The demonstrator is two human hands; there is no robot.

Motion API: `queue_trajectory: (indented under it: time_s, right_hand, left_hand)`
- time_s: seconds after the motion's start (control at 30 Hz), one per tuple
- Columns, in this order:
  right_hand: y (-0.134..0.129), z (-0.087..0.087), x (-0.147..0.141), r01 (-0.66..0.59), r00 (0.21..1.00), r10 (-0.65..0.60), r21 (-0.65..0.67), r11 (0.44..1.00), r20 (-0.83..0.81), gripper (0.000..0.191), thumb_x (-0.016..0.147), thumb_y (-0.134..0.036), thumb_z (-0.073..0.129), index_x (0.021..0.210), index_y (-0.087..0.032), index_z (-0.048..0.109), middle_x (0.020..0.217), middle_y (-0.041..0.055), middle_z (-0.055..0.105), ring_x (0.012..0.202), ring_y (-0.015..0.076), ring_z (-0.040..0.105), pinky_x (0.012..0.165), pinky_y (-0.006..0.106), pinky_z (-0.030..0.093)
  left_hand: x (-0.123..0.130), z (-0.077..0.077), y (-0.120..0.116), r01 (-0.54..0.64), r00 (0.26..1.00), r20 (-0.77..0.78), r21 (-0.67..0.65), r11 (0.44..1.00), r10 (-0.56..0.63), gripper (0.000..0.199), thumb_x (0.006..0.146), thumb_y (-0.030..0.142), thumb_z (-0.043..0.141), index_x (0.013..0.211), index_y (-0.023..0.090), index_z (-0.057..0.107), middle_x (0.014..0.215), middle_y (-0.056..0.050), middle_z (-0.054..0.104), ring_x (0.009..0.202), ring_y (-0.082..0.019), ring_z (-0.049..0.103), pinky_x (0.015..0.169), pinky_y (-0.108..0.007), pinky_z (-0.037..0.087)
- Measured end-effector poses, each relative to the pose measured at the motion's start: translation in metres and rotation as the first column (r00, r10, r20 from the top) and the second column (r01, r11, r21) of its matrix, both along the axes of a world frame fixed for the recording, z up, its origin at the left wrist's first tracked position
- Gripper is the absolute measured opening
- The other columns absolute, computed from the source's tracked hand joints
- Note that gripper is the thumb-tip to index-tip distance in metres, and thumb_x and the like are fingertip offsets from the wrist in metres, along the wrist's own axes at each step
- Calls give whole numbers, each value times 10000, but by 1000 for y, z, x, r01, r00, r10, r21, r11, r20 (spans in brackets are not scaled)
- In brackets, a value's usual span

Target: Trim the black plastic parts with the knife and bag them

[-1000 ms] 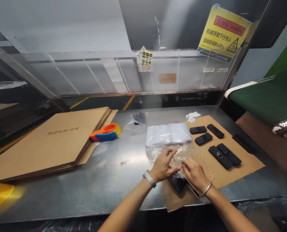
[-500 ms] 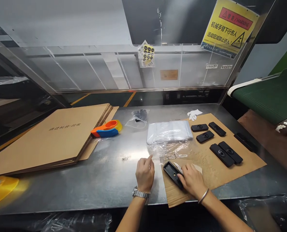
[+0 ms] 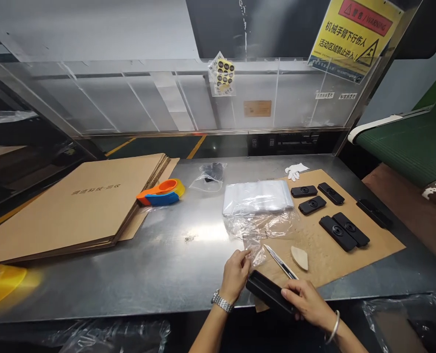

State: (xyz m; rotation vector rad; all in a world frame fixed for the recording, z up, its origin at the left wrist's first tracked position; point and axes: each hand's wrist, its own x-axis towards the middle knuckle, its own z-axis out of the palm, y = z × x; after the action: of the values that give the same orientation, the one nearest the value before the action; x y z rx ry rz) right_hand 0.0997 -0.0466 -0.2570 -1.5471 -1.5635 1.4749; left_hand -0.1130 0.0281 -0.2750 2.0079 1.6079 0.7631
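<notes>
My right hand (image 3: 308,303) grips one end of a long black plastic housing (image 3: 267,290), its hollow side facing up, held over the table's front edge. Close to the housing's far end, my left hand (image 3: 235,274) has its fingers pinched at the loose edge of a clear plastic bag (image 3: 256,251). A utility knife (image 3: 279,261) with a silver body lies on the cardboard sheet (image 3: 324,269), just beyond the housing. Beside the knife is a small beige wedge-shaped piece (image 3: 299,258). The fingertips of my right hand under the housing are partly hidden.
Several similar black housings (image 3: 337,233) lie on the cardboard at right. A stack of white plastic bags (image 3: 258,198) sits mid-table. Leftward are an orange-and-blue tape dispenser (image 3: 162,192) and stacked cardboard (image 3: 93,206). A white glove (image 3: 296,171) lies behind; a green conveyor (image 3: 412,137) stands right.
My right hand has lifted the housing and drawn it toward me, uncovering the knife and beige piece on the cardboard. My left hand has moved right to the bag's edge.
</notes>
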Motion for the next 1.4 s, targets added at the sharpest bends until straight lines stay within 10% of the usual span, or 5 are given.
queue_trajectory:
  time_s: [0.43, 0.93, 1.13, 1.4]
  right_hand:
    - [-4, -18, -23, 172, 950, -226, 240, 955, 217, 353, 878, -383, 342, 593, -213, 462, 435, -53, 427, 388, 138, 531, 402, 221, 363]
    - [-6, -4, -15, -152, 889, -145, 578, 802, 435, 270, 914, -270, 340, 851, -194, 591, 724, 51, 570, 679, 189, 557, 608, 288, 393]
    - [-7, 16, -7, -122, 985, 50, 461, 879, 166, 216, 900, -302, 414, 891, -205, 607, 797, 19, 634, 747, 149, 585, 674, 235, 434]
    - [3, -4, -3, -41, 927, -99, 359, 932, 362, 346, 894, -345, 385, 668, -181, 590, 608, 3, 611, 591, 154, 581, 538, 230, 409]
  left_hand:
    - [-7, -2, -27, 58, 992, 120, -99, 993, -46, 312, 842, 216, 384, 1099, 178, 556, 788, -44, 587, 728, -172, 574, 689, -295, 469]
    - [-16, 20, -12, -163, 969, 172, -77, 984, 174, 364, 857, 368, 366, 901, 166, 666, 748, -79, 589, 743, -233, 559, 688, -360, 424]
    - [-18, 20, 10, 92, 942, 333, -176, 980, -29, 301, 817, 319, 458, 910, 161, 697, 876, -84, 708, 810, -212, 633, 720, -300, 478]
    - [-12, 19, -5, 356, 915, 273, -197, 914, -298, 297, 832, 247, 433, 1016, 241, 667, 963, -46, 708, 880, -190, 642, 781, -275, 486]
